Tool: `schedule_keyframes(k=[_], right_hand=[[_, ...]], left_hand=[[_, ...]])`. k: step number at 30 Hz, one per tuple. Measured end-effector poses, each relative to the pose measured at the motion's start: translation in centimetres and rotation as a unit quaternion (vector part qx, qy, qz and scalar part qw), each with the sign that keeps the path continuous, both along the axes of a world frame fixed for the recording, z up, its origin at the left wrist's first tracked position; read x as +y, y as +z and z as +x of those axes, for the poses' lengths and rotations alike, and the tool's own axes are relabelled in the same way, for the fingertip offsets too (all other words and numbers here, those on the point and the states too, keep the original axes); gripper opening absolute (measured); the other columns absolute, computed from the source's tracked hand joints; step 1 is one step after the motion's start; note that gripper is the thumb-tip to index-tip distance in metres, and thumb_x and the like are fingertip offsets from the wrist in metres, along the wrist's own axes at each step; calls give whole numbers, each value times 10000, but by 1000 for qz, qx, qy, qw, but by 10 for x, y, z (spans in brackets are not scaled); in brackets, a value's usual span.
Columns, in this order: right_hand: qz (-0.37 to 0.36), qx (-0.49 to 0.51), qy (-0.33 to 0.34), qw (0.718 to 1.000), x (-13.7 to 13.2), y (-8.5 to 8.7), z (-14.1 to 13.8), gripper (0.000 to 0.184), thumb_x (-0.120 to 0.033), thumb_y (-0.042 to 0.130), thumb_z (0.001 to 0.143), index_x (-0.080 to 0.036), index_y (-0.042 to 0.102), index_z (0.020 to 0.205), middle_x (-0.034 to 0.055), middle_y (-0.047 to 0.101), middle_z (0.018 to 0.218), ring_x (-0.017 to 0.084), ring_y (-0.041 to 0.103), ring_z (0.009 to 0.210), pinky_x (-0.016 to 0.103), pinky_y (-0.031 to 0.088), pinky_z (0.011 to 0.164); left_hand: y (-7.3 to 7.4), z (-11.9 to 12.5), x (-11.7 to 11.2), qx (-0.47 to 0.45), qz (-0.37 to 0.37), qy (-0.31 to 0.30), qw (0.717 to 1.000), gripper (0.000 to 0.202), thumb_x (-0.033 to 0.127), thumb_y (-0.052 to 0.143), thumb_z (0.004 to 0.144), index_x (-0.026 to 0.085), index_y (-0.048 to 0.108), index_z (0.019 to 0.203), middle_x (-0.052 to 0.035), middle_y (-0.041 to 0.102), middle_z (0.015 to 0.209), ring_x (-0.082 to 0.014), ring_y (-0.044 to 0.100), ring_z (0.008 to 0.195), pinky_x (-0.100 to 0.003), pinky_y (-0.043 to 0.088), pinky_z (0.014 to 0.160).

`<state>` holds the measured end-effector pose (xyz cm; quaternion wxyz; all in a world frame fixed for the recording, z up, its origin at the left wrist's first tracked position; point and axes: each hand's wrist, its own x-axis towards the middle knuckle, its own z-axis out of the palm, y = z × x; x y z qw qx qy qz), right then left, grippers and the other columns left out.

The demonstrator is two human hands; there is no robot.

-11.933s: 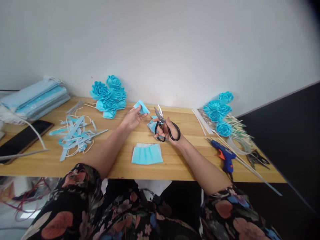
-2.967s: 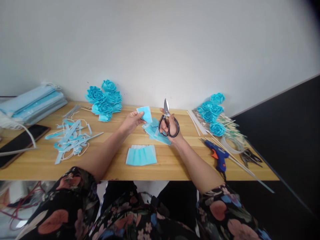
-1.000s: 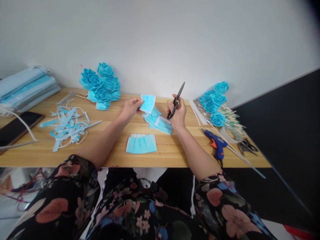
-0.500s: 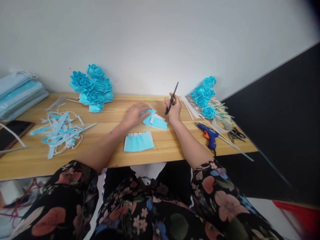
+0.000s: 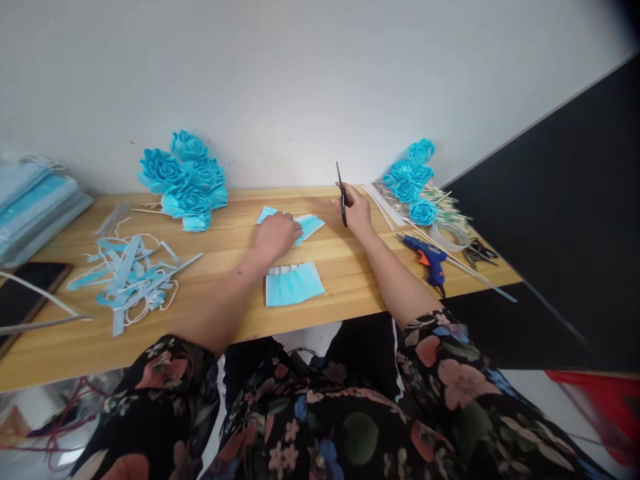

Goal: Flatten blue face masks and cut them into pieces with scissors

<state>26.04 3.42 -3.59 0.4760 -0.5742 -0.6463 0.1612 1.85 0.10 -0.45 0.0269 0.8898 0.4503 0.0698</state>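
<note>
My left hand [image 5: 278, 235] is over several cut pieces of blue face mask [image 5: 311, 228] on the table, its fingers curled down onto them. The pieces stick out to both sides of the hand, and part of them is hidden under it. My right hand [image 5: 356, 211] holds black-handled scissors [image 5: 343, 196], blades pointing up and the handles in the fingers. In front of the left hand a separate pleated blue mask piece [image 5: 295, 285] lies flat near the table's front edge.
Blue flowers [image 5: 187, 180] stand at the back left, more blue flowers [image 5: 407, 175] at the back right. Mask strips and ear loops [image 5: 133, 277] lie left. A glue gun [image 5: 427, 257], tape roll [image 5: 449, 237] and black clippers [image 5: 479, 252] are right. A phone [image 5: 30, 290] and packed masks [image 5: 37, 203] sit far left.
My left hand has come down over the cut mask pieces, which have shifted left and away from me. The scissors in my right hand have turned more upright. The view has moved slightly.
</note>
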Motion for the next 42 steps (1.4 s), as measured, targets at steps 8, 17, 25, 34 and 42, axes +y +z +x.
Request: schedule_keyframes(k=[8,17,25,34,42], right_hand=[[-54,-179,11,982,-9,5,4,506,-394,709,780,-225,694,1257,74,758,1137,285,715,1015,363,530,875],[-65,-246,9,967,-5,5,19,492,-220,593,804,-224,671,1289,72,743,1182,267,693,1066,365,522,896],[-123,-370,-50,920,-19,24,22,397,-256,550,843,-243,720,1202,88,763,1064,280,679,965,342,475,770],[-80,-360,-30,929,-26,34,-1,335,-415,497,933,-225,747,1050,80,762,1040,253,661,947,329,425,752],[-60,-324,120,937,-20,17,-10,144,-334,646,840,-214,721,868,72,744,951,231,639,945,321,421,799]], left_hand=[[8,7,-2,15,-18,15,1000,372,408,487,962,172,751,1076,-144,691,1124,-308,571,1082,-397,437,829],[4,8,-2,-9,-38,16,999,369,389,429,982,264,738,1139,-123,646,1229,-334,507,1187,-493,418,928],[5,7,-2,-17,-68,19,997,366,426,472,965,383,661,1275,-89,620,1311,-356,487,1244,-538,399,994],[2,-3,11,-220,-43,100,969,420,287,316,1019,185,651,1251,-118,668,1256,-244,588,1185,-360,428,1005],[-3,-24,24,-225,-12,180,958,364,317,384,964,178,693,833,-112,704,912,-244,634,905,-324,436,775]])
